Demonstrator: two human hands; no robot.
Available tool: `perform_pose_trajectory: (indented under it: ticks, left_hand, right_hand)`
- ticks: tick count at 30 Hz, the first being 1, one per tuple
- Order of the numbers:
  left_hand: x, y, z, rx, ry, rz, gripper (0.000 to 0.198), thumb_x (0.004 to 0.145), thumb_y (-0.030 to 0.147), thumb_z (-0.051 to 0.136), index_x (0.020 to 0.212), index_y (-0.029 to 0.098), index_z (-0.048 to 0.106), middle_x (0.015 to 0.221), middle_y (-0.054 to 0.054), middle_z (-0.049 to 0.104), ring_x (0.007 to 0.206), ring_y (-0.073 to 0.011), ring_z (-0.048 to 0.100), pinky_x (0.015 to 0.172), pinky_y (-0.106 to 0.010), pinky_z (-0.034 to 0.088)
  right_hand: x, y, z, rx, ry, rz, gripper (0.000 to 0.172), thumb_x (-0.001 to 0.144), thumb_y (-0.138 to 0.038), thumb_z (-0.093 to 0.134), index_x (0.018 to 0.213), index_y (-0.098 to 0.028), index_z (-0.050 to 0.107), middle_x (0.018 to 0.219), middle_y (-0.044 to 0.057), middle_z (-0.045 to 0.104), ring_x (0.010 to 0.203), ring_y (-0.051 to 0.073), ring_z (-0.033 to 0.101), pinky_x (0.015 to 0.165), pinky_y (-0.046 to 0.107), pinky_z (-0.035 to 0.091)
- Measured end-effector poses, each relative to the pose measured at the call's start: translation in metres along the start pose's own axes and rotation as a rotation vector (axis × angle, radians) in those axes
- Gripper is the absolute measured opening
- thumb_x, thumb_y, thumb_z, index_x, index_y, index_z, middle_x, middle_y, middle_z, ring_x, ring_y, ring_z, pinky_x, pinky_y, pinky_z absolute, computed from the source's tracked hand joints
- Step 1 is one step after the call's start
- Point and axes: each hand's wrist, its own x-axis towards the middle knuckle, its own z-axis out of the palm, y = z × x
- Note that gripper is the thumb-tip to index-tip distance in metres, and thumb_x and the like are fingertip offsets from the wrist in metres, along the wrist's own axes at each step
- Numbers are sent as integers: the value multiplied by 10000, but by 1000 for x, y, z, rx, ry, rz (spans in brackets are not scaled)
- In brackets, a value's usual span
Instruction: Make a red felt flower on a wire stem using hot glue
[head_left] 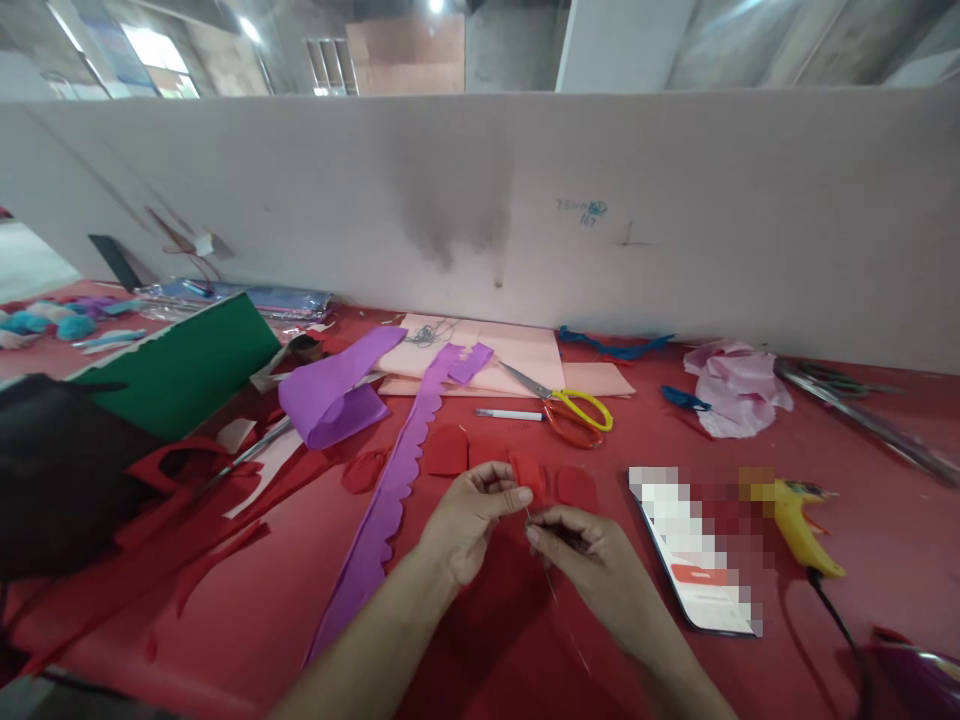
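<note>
Near the middle of the red table, my left hand (476, 520) pinches a small red felt piece (528, 472) between thumb and fingers. Just right of it, my right hand (589, 555) is closed, thumb against forefinger, on a thin thread (555, 597). The thread trails down below the fingers; whether a needle is in the grip I cannot make out. More red felt pieces with rounded ends, one a red felt tab (447, 452) and another a red felt piece (577, 487), lie just beyond my hands. A scalloped purple felt strip (401, 480) stretches along my left side.
Yellow-and-orange-handled scissors (581, 410) and a pen (510, 414) lie ahead, by pink sheets (517, 350). A phone (701, 570) and yellow glue gun (806, 525) are at right. At left are red scraps (225, 530), a green board (184, 370) and a black bag (60, 480).
</note>
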Motion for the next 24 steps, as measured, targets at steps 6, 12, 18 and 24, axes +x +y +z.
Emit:
perform_pose_trajectory:
  ticks: [6, 12, 18, 24]
  left_hand:
    - [-1, 10, -3, 93, -62, -54, 348, 412, 99, 848, 702, 119, 657, 628, -3, 644, 576, -91, 576, 613, -230, 435]
    - [-1, 13, -3, 111, -51, -49, 348, 429, 86, 837, 717, 127, 646, 604, 13, 633, 544, -83, 577, 586, -219, 430]
    - [0, 10, -3, 93, -39, -37, 387, 437, 80, 834, 754, 149, 623, 595, 41, 611, 527, -78, 578, 565, -205, 437]
    - [0, 8, -2, 61, 1, -46, 389, 412, 66, 841, 738, 142, 642, 613, 33, 615, 551, -80, 587, 608, -216, 453]
  right_hand:
    - [1, 3, -3, 46, 5, 14, 163, 802, -322, 587, 775, -189, 676, 675, -2, 624, 652, 138, 549, 618, 235, 418]
    - [1, 2, -3, 44, -3, 22, 159, 806, -320, 581, 780, -193, 673, 681, 5, 625, 669, 147, 561, 627, 246, 425]
    - [-1, 2, -1, 99, -19, 1, 105, 792, -285, 604, 780, -201, 665, 678, -6, 624, 671, 143, 570, 649, 249, 434]
    - [-1, 2, -2, 117, -15, -13, 108, 786, -272, 613, 850, -213, 677, 705, -6, 643, 688, 145, 582, 664, 256, 443]
